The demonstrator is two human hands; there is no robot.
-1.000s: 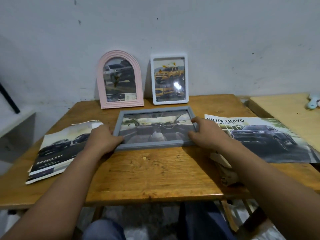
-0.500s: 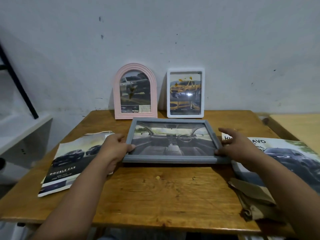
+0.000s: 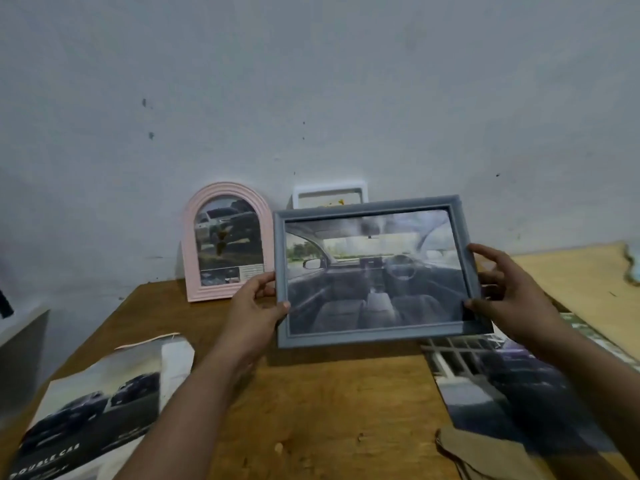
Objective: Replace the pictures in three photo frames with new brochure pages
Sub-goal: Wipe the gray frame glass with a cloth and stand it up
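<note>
Grey frame (image 3: 377,271) w/ car-interior pic is held up off the desk (image 3: 311,393), in front of the white frame (image 3: 329,195), right of the pink frame (image 3: 227,242). Left hand (image 3: 252,310) & right hand (image 3: 509,296) each grasp a side edge. All 3 frames look filled; prob. only standing this one left.

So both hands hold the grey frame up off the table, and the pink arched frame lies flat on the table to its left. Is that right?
Not quite. The head view shows the pink arched frame standing upright against the wall, not lying flat. The rest holds: the left hand and right hand hold the grey frame by its sides, up off the table, with the pink one to its left.
</note>
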